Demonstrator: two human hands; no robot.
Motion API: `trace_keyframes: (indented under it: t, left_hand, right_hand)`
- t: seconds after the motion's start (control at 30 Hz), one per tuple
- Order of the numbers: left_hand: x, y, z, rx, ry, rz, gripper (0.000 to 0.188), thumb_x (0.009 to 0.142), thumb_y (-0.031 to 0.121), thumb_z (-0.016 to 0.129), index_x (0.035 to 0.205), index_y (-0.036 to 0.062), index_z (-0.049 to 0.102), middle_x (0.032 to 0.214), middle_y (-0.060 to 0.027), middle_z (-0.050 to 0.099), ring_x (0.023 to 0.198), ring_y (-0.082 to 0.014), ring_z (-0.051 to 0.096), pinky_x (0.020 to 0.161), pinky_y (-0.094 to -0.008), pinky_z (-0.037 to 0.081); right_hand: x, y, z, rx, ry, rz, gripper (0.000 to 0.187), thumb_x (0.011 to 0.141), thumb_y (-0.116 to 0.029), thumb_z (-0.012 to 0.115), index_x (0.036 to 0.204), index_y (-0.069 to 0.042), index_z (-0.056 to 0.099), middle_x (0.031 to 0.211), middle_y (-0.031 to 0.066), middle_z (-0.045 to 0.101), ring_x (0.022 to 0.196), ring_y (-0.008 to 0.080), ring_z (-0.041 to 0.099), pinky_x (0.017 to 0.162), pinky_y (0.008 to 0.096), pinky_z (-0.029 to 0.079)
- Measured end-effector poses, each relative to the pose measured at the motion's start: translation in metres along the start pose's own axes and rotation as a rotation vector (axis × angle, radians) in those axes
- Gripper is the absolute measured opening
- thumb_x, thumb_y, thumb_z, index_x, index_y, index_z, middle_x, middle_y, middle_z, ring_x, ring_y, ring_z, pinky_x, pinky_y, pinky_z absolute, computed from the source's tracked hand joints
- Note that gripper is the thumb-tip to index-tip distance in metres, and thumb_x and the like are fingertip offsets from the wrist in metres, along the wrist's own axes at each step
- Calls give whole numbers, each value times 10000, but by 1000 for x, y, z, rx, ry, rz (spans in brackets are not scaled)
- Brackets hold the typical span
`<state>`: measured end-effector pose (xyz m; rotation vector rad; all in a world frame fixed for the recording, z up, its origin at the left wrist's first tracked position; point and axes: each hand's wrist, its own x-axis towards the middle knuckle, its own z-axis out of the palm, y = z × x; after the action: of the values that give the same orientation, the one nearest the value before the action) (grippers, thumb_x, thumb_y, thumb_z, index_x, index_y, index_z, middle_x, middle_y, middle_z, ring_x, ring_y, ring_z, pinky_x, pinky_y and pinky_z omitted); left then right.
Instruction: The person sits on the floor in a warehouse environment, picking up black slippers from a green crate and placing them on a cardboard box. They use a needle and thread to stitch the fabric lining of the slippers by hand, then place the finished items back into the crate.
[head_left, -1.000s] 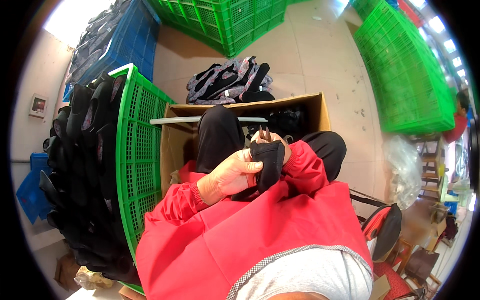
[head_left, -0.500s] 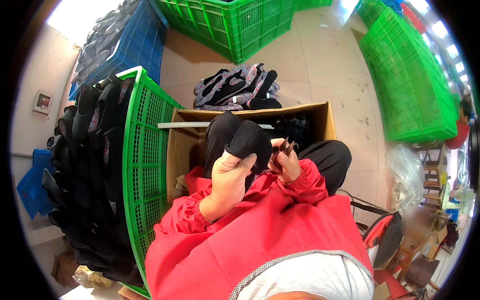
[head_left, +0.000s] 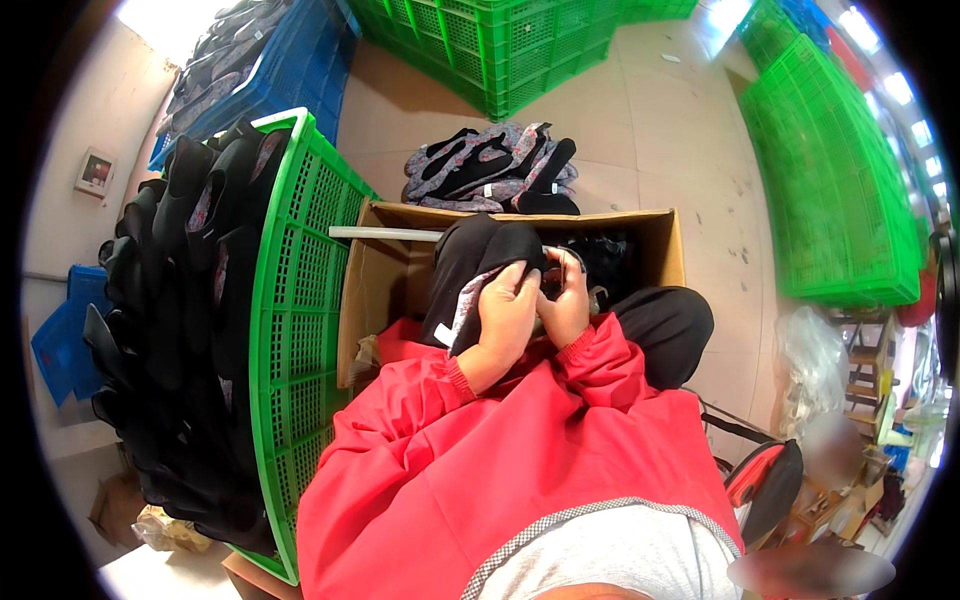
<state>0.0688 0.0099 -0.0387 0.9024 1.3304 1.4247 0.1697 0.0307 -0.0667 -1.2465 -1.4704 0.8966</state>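
Note:
Between my hands, above the box, is a black fabric slipper (head_left: 467,303) with a flowered lining and a small white tag. My left hand (head_left: 508,315) is closed on its edge, thumb pressed over the lining. Close against it, my right hand (head_left: 568,300) has its fingers curled round a small pair of thread snips; only a sliver of them shows, and the blades are mostly hidden. The fingertips of both hands meet at the slipper's right side.
An open cardboard box (head_left: 655,240) with dark things inside stands at my knees. Left is a green crate (head_left: 300,290) heaped with black slippers (head_left: 170,330). Beyond the box lies a pile of flowered slippers (head_left: 490,168). A white rod (head_left: 385,233) crosses the box; another green crate (head_left: 830,190) stands right.
My hands have come together at the slipper. It has turned so its flowered lining and tag show, and the snips, plainly visible before, are now mostly hidden. The view has shifted slightly.

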Motion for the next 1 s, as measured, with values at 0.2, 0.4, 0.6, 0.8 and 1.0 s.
trace_keyframes:
  t: [0.2, 0.4, 0.6, 0.8, 1.0]
  left_hand:
    - [-1, -9, 9, 183, 22, 160, 297, 936, 150, 606, 1127, -76, 627, 983, -218, 673, 876, -271, 662, 792, -314, 500]
    - [-2, 2, 6, 105, -54, 82, 289, 963, 214, 582, 1070, -52, 616, 825, -146, 634, 649, -171, 583, 592, -310, 481]
    - [6, -13, 1, 140, -43, 31, 388, 956, 301, 591, 956, -86, 629, 747, -128, 646, 678, -186, 614, 628, -337, 480]
    - [30, 10, -26, -781, 8, -478, 366, 1027, 333, 417, 1215, 55, 563, 1145, -92, 607, 1110, -228, 554, 961, -423, 438]
    - [48, 80, -65, -1302, -123, -194, 424, 1049, 299, 330, 1274, 23, 559, 1305, -131, 595, 1239, -292, 524, 1114, -501, 351]
  right_hand:
    - [16, 22, 7, 134, 33, 49, 331, 776, 1, 695, 1067, -67, 555, 972, 42, 573, 765, 121, 535, 698, 267, 468]
    - [30, 9, -12, 310, -129, 206, 172, 827, 2, 684, 954, -63, 588, 845, -51, 553, 726, 28, 485, 661, 192, 419]
    - [20, 9, -19, 376, -264, 224, 169, 821, -39, 733, 926, -57, 601, 774, -52, 561, 664, 23, 497, 610, 190, 423]
    - [1, -7, -10, 526, -222, 258, 349, 843, -67, 744, 1144, -41, 569, 958, 0, 594, 810, 73, 561, 759, 232, 479]
    - [-21, -2, -19, 967, -610, 460, 659, 861, -188, 755, 1389, -22, 398, 1274, 42, 520, 1113, 116, 540, 932, 277, 454]
